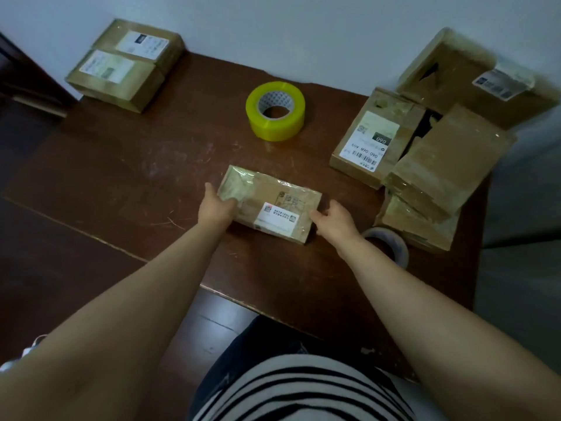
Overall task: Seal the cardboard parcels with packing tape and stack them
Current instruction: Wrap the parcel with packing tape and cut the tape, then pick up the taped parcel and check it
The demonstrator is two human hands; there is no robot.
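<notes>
- Holding the parcel (271, 204) by both short ends: left hand (216, 205) and right hand (333, 219) have fingers curled onto it; it lies flat on the table (127, 165).
- Two stacked parcels (124, 63), far beyond left fingers, look done.
- Loose pile (425, 165) right of right fingers looks pending.
- Yellow tape (275, 110) is just beyond the fingertips; open room left of left fingers; near table edge below wrists.

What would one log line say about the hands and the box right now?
left hand: holds parcel left end | right hand: holds right end | yellow tape roll: untouched behind
</notes>
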